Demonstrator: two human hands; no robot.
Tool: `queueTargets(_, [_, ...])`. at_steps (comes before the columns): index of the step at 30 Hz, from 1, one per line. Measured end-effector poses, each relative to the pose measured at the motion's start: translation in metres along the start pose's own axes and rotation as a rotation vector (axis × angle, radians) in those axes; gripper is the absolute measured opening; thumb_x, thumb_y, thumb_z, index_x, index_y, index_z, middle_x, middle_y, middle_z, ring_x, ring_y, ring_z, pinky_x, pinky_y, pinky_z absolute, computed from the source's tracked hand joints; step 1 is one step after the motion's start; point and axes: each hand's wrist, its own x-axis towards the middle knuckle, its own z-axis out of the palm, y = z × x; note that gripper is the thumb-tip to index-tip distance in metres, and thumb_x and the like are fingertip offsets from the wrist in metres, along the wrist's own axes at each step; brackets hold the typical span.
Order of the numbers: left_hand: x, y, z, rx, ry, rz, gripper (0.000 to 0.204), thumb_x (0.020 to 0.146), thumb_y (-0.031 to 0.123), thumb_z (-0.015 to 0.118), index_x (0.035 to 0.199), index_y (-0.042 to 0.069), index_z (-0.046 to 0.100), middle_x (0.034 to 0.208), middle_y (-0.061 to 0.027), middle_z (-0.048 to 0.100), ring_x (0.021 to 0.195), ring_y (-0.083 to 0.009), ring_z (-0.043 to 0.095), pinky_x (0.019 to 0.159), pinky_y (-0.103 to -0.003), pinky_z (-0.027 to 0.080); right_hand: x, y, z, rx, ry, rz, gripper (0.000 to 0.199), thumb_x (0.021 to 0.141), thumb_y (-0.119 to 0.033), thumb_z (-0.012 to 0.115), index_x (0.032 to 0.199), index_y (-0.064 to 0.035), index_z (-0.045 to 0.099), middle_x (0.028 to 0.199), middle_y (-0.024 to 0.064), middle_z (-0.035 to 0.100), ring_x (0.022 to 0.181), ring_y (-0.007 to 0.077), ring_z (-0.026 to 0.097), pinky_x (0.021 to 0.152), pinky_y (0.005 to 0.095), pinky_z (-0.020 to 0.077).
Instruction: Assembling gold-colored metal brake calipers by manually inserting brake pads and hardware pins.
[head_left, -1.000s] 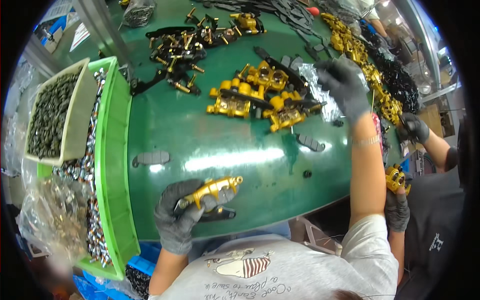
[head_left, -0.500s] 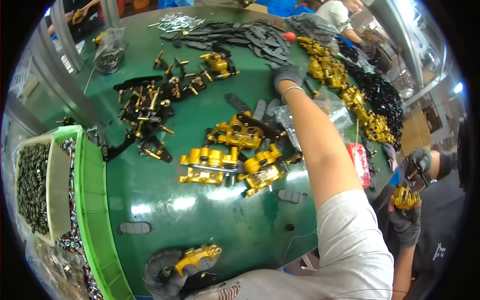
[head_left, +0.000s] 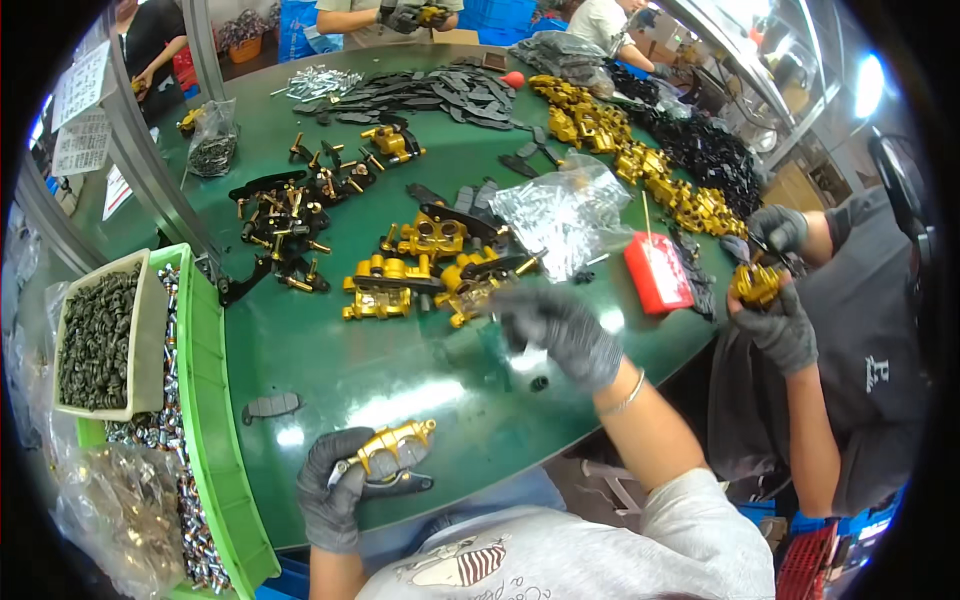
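Observation:
My left hand [head_left: 335, 485], in a dark grey glove, is closed on a gold brake caliper [head_left: 397, 440] just above the table's near edge. A grey brake pad [head_left: 395, 460] shows in the caliper, and a black bracket [head_left: 400, 486] juts out below it. My right hand [head_left: 568, 340], gloved too, is over the table beside the grouped calipers; its fingers are smeared by motion, and whether they hold anything is unclear. Three gold calipers with black brackets [head_left: 436, 235] lie just beyond it. A loose brake pad [head_left: 272, 407] lies left of my left hand.
Left stands a green crate [head_left: 215, 420] with a cream bin [head_left: 145, 350] of dark parts. Bolted brackets [head_left: 285, 215], a pad pile [head_left: 430, 95], a plastic bag [head_left: 565, 210], a red container [head_left: 657, 272] and a row of calipers [head_left: 610, 140] occupy the table. A co-worker's gloved hands [head_left: 780, 330] work at right.
My right hand has come back from the far side near the pad pile to the near middle of the table. My left hand still holds the caliper, and the view has shifted.

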Motion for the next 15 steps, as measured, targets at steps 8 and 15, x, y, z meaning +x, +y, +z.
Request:
queueTargets(8, [-0.011,-0.002,-0.003,0.095,-0.054,0.166,0.048,0.077,0.030,0.068,0.112,0.000,0.057,0.109,-0.0112,0.059,0.100,-0.0215,0.057,0.090,-0.032,0.043,-0.086,0.024,0.053,0.327,-0.178,0.245,0.061,0.083,-0.038,0.066,0.126,0.0021,0.052,0.102,0.0069,0.062,0.080,0.0122,0.056,0.071,0.0235,0.0441])
queueTargets(15, [0.005,-0.001,0.004,0.106,-0.193,0.154,0.061,0.072,0.036,0.073,0.117,-0.001,0.055,0.119,-0.0130,0.056,0.109,-0.0249,0.054,0.096,-0.036,0.040,-0.075,0.034,0.060,0.199,-0.305,0.384,0.066,0.075,-0.034,0.076,0.123,0.0034,0.051,0.101,0.0093,0.063,0.078,0.0130,0.059,0.065,0.0234,0.0455])
